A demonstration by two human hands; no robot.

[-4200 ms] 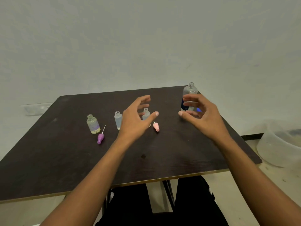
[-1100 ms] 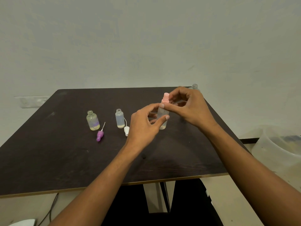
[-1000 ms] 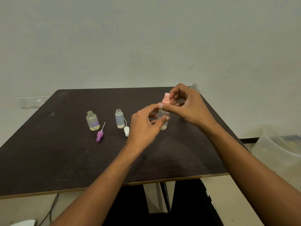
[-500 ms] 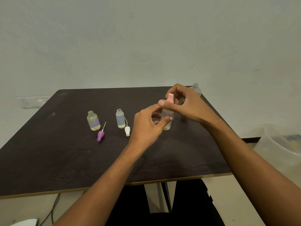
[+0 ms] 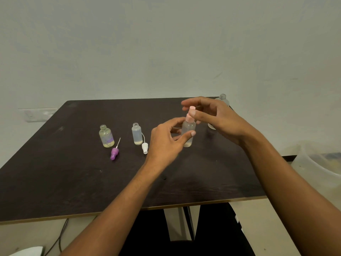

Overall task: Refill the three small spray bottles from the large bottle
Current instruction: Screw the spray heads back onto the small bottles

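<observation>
My left hand (image 5: 166, 143) grips a small clear spray bottle (image 5: 188, 133) standing on the dark table (image 5: 73, 178). My right hand (image 5: 214, 119) pinches the pink spray top (image 5: 191, 113) sitting on that bottle's neck. Two other small bottles stand uncapped to the left: a yellowish one (image 5: 106, 136) with a purple spray top (image 5: 114, 153) lying beside it, and a bluish one (image 5: 137, 134) with a white spray top (image 5: 145, 147) lying beside it. The large clear bottle (image 5: 223, 99) stands uncapped at the far right corner, mostly hidden behind my right hand.
A translucent plastic tub (image 5: 317, 165) sits on the floor to the right of the table. A cable (image 5: 59, 237) hangs below the table's front edge at the left. The wall rises just behind the table.
Since 4.2 s ago my hands took up the right small bottle and the pink top and set the top on its neck. In the last second my right fingers shifted on the top.
</observation>
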